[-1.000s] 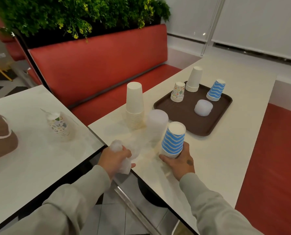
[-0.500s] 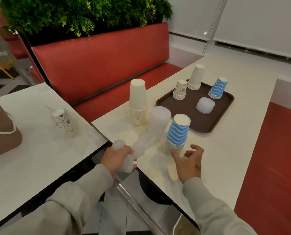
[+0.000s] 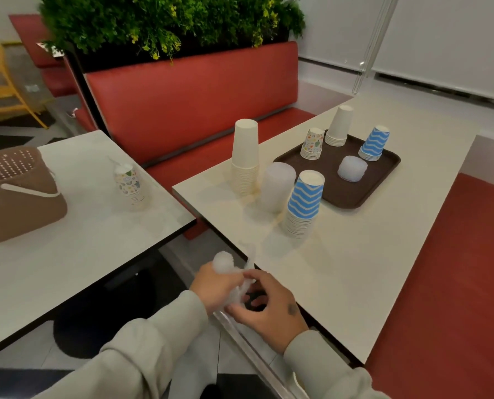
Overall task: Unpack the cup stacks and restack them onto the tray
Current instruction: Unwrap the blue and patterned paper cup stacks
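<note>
My left hand (image 3: 214, 283) grips a crumpled clear plastic wrapper (image 3: 224, 262) at the near table edge. My right hand (image 3: 266, 308) pinches the same wrapper from the right. On the table stand a blue-striped cup stack (image 3: 304, 203), a frosted clear cup stack (image 3: 277, 187) and a tall white cup stack (image 3: 244, 161), all upside down. The brown tray (image 3: 355, 194) behind them carries a small floral stack (image 3: 312, 144), a white stack (image 3: 339, 126), a blue-striped stack (image 3: 373, 143) and a short clear stack (image 3: 352, 168).
A second table on the left bears a wrapped floral cup stack (image 3: 129, 184) and a brown basket (image 3: 15, 197). A red bench (image 3: 188, 102) with a planter on top runs behind both tables. A gap separates the tables.
My right hand left the blue-striped stack and came back to the wrapper in my left hand. The wrapper has been pulled off the table into a bunch. The camera tilted up.
</note>
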`<action>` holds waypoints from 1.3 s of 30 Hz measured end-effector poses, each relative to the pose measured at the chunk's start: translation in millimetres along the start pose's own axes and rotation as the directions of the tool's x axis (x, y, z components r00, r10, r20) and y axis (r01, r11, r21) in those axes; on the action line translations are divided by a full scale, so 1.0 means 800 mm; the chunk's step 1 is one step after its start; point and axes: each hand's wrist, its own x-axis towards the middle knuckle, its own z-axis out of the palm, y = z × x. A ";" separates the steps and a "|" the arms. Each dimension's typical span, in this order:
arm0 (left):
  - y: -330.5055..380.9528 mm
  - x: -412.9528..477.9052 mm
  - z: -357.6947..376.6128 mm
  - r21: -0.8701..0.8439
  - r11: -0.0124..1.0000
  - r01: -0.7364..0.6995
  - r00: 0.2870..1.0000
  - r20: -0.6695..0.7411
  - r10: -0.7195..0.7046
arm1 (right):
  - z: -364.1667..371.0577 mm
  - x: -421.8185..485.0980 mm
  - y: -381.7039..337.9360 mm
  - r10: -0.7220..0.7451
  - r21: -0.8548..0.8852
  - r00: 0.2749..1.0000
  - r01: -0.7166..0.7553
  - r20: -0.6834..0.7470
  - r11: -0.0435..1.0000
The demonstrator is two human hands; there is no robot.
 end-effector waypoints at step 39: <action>-0.316 0.163 0.169 0.154 0.946 0.284 0.822 0.468 -0.323 | 0.070 -0.035 0.424 0.769 0.293 0.495 -0.727 -0.404 0.621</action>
